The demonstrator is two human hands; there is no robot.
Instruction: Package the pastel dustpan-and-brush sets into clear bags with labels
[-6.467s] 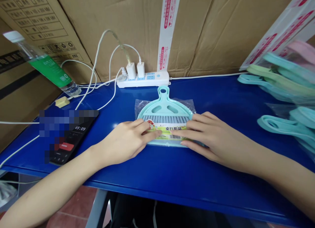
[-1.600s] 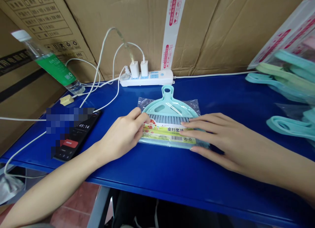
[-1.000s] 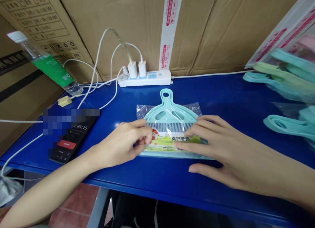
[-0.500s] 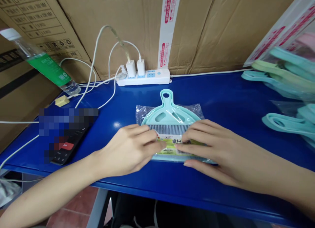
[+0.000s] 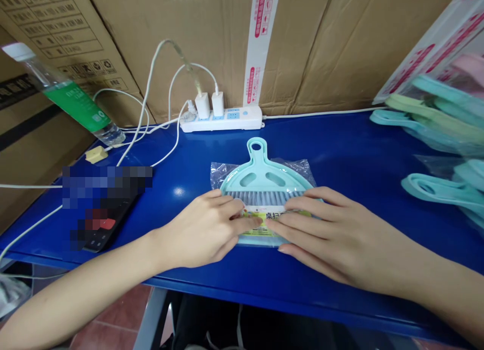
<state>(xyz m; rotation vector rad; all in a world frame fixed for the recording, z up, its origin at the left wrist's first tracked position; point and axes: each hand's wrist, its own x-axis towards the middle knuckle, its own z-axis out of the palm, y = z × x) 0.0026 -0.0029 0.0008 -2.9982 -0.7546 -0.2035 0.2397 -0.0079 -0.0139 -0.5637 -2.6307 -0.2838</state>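
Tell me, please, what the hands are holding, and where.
The left hand and right hand rest their fingers on the front label of the bagged dustpan, without visible grip.

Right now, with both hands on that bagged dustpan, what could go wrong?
Your left hand and right hand press the bagged dustpan. The loose clear bag might slide on the glossy blue table, or the label might crease. The phone lies near your left forearm and could get nudged.
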